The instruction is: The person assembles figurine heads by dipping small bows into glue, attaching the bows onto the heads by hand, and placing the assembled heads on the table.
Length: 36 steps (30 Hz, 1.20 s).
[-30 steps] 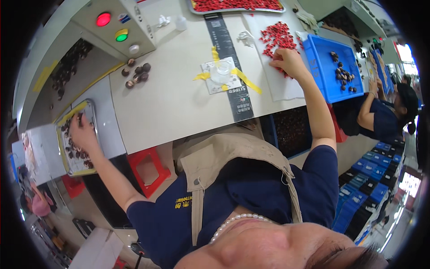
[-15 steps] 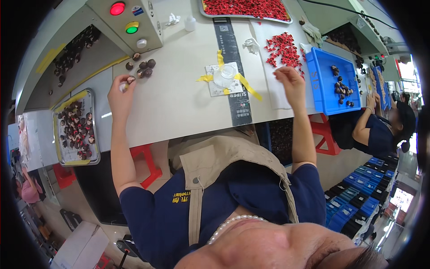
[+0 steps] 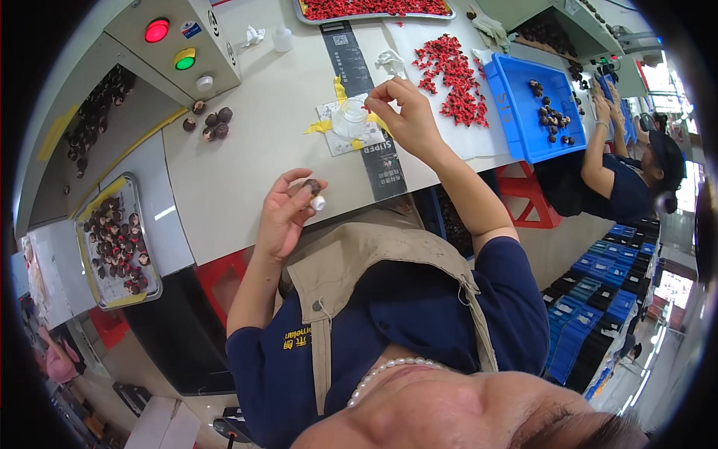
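My left hand [image 3: 284,215] is closed on a small dark brown ball-shaped piece [image 3: 311,184] near the table's front edge. A little white piece [image 3: 318,203] shows at the same fingertips; whether it joins the brown one I cannot tell. My right hand [image 3: 407,120] pinches a tiny red piece [image 3: 367,108] above a round clear dish [image 3: 350,120], which sits on a white square fixed with yellow tape. Beyond that hand lies a loose pile of red pieces [image 3: 456,82] on white paper. Several brown balls [image 3: 217,123] rest at the table's left.
A metal tray [image 3: 153,258] of brown and cream balls stands far left. A machine box [image 3: 168,45] with lit buttons rises at the back left. A blue bin [image 3: 516,112] holds more balls at right. Behind is a tray of red pieces [image 3: 374,9]. A co-worker [image 3: 621,161] sits at right.
My left hand has come from the loose balls toward the front middle of the table with its piece. My right hand has moved left from the red pile to the dish, pinching a red piece.
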Tool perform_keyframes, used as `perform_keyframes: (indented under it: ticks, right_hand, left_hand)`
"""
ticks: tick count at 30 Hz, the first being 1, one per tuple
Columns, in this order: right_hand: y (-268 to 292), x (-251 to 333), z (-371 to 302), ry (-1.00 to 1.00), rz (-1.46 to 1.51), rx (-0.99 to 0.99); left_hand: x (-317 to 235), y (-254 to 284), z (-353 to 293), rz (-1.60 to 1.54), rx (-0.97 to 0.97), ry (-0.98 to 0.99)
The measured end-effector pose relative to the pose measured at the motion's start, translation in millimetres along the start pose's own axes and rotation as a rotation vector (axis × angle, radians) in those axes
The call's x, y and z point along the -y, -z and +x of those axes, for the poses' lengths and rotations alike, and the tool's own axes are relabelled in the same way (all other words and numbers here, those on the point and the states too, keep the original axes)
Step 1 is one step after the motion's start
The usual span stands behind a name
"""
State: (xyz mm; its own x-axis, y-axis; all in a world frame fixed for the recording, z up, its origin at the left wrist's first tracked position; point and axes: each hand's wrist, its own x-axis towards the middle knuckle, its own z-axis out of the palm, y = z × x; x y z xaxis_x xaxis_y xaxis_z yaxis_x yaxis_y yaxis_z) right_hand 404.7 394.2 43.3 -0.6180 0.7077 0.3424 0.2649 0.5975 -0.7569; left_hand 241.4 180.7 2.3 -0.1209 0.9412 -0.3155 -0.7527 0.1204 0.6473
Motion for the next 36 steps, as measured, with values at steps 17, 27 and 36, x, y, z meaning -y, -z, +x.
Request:
perform_keyframes:
  ticks: [17, 27, 36]
  right_hand:
    - [-8.4, 12.2, 11.1, 0.369, -0.435, 0.038]
    - [-5.2, 12.9, 13.5, 0.376, -0.342, 0.021]
    - [2.9, 18.5, -14.1, 0.039, 0.109, -0.005]
  left_hand:
    - [8.6, -22.0, 11.3, -0.105, 0.038, 0.075]
    - [20.2, -31.9, 26.4, -0.161, 0.030, 0.011]
    - [28.2, -43.1, 40.2, -0.180, 0.057, -0.021]
